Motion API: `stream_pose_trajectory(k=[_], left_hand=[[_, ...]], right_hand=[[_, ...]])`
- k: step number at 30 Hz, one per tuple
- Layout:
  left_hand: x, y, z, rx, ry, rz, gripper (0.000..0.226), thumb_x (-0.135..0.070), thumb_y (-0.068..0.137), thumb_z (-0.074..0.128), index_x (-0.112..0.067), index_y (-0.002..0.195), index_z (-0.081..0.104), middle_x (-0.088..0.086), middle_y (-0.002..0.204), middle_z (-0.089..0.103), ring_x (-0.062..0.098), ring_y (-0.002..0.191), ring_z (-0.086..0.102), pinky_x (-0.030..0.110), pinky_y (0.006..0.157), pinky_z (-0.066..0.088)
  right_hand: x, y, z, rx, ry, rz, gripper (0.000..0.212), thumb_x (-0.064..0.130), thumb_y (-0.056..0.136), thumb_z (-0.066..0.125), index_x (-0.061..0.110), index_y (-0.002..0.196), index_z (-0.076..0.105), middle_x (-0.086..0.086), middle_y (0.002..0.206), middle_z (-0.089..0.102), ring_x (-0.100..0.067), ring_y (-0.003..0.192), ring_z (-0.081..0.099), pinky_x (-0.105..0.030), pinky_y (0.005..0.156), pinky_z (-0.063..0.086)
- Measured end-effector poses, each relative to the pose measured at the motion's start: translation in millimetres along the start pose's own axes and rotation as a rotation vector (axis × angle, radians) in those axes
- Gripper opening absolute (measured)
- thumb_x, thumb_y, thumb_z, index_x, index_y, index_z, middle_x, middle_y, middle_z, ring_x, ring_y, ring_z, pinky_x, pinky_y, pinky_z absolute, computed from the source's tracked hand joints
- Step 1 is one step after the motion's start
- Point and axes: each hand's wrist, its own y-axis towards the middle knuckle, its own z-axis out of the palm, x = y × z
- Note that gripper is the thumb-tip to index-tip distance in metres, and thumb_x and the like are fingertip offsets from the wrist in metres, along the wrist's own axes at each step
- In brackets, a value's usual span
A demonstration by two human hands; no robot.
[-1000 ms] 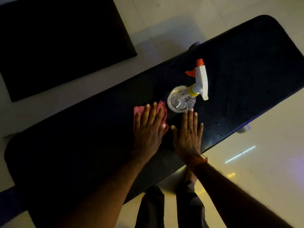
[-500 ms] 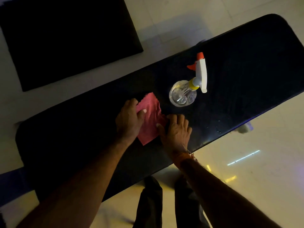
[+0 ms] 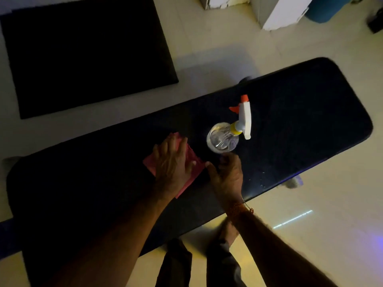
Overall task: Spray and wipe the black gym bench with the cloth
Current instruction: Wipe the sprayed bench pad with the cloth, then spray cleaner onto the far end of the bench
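Cloth [image 3: 193, 162] pressed to bench [image 3: 300, 121], frame centre.
Left hand [image 3: 172, 162] flat on cloth; right hand [image 3: 228, 175] curled beside it, grip unclear; bottle [image 3: 222, 137] just above.

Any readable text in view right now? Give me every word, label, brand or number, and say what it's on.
None: no text can be read anywhere in this view.
Spray bottle: clear body, no label shows.
Cloth: plain pink, no print.
Bench: plain black, no marking visible in the dim light.
White box at the top edge: no lettering shows.
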Motion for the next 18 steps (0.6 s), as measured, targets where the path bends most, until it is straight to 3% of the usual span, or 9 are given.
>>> stream_pose_trajectory(k=[2,4,8,12,15,18], left_hand=[[-11.6,7.5,-5.3,0.012,0.0,0.032,0.088,-0.059,0.088,0.064,-0.025,0.159,0.024,0.007,0.167,0.022,0.029,0.154,0.019,0.054,0.124,0.018],[-23.1,16.3,-10.9,0.031,-0.019,0.061,0.093,-0.058,0.085,0.069,-0.024,0.159,0.024,0.007,0.167,0.024,0.029,0.154,0.02,0.053,0.124,0.017],[-41.3,30.1,-14.2,0.076,-0.036,0.065,0.101,-0.054,0.08,0.077,-0.024,0.16,0.022,0.007,0.168,0.023,0.029,0.155,0.02,0.053,0.124,0.018],[-48.8,41.4,-11.6,0.122,-0.035,0.046,0.104,-0.054,0.08,0.078,-0.025,0.161,0.018,0.007,0.168,0.021,0.029,0.155,0.018,0.054,0.124,0.02],[-57.4,51.8,-12.2,0.175,-0.03,0.01,0.107,-0.054,0.081,0.078,-0.025,0.161,0.014,0.007,0.169,0.015,0.03,0.156,0.016,0.055,0.123,0.021],[-79.2,59.9,-14.1,0.2,0.028,-0.015,0.108,-0.055,0.08,0.078,-0.026,0.161,0.014,0.008,0.169,0.014,0.029,0.155,0.018,0.053,0.122,0.023]], right_hand=[[1.8,5.0,-15.8,-0.073,0.042,-0.05,0.057,0.026,0.084,0.085,0.02,0.127,0.047,-0.004,0.126,0.054,-0.02,0.112,0.061,-0.044,0.091,0.06],[9.3,17.8,-28.4,-0.118,0.073,-0.063,0.065,0.028,0.08,0.088,0.023,0.128,0.045,-0.004,0.128,0.05,-0.022,0.117,0.057,-0.046,0.096,0.057],[40.2,54.9,-37.9,-0.081,0.168,-0.066,0.069,0.038,0.073,0.09,0.042,0.126,0.046,0.012,0.124,0.058,-0.005,0.11,0.062,-0.034,0.088,0.06],[63.0,91.3,-36.8,-0.015,0.246,-0.08,0.066,0.057,0.068,0.088,0.042,0.122,0.052,0.019,0.111,0.067,0.002,0.099,0.067,-0.021,0.08,0.059],[68.8,112.5,-45.4,-0.028,0.308,-0.115,0.052,0.046,0.08,0.085,0.033,0.122,0.057,0.018,0.102,0.068,0.006,0.092,0.067,-0.012,0.075,0.053],[64.3,128.1,-70.2,-0.047,0.403,-0.077,0.052,0.025,0.09,0.08,0.025,0.137,0.057,0.011,0.113,0.068,0.001,0.101,0.067,-0.024,0.09,0.058]])
